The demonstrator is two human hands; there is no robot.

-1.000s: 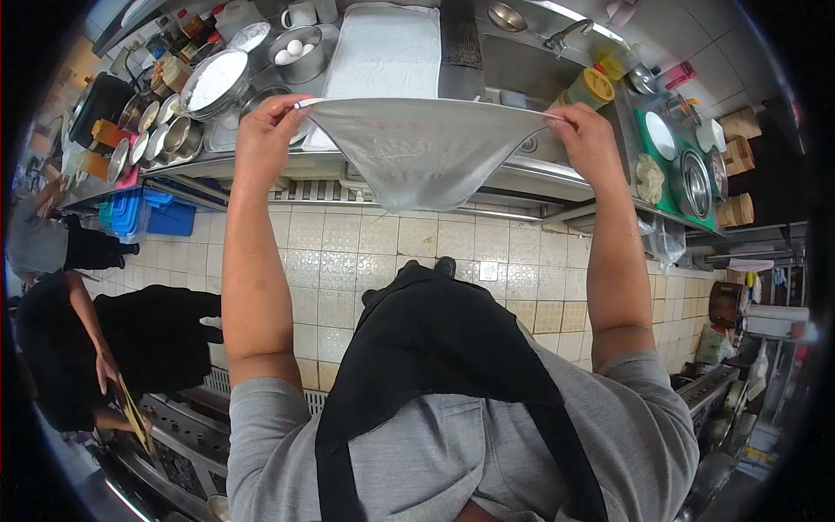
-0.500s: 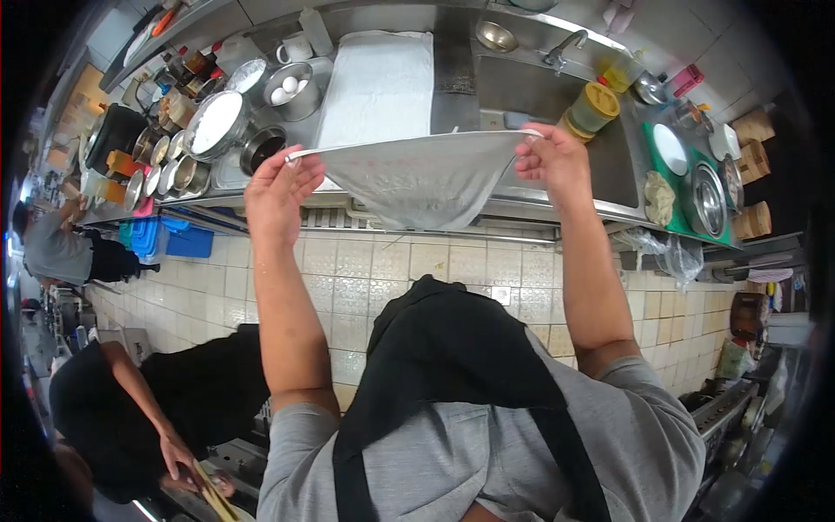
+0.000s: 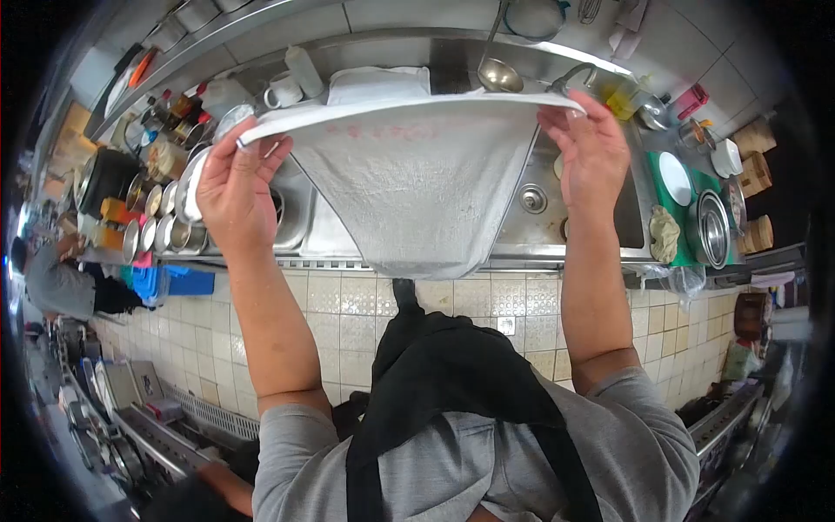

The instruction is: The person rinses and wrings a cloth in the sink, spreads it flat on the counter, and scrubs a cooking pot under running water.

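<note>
Cloth, long axis left-to-right; taper downward

Looked like a commercial kitchen, fitted with a steel sink and tap, stocked with a ladle, a white bottle and small metal bowls, floored in pale tiles

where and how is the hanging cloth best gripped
Probably by the two upper corners of the cloth, pinched from the outer left and right sides. Its top edge spans from the left hand to the right hand while the lower part hangs loose, so gripping those corners should spread it best.
</note>
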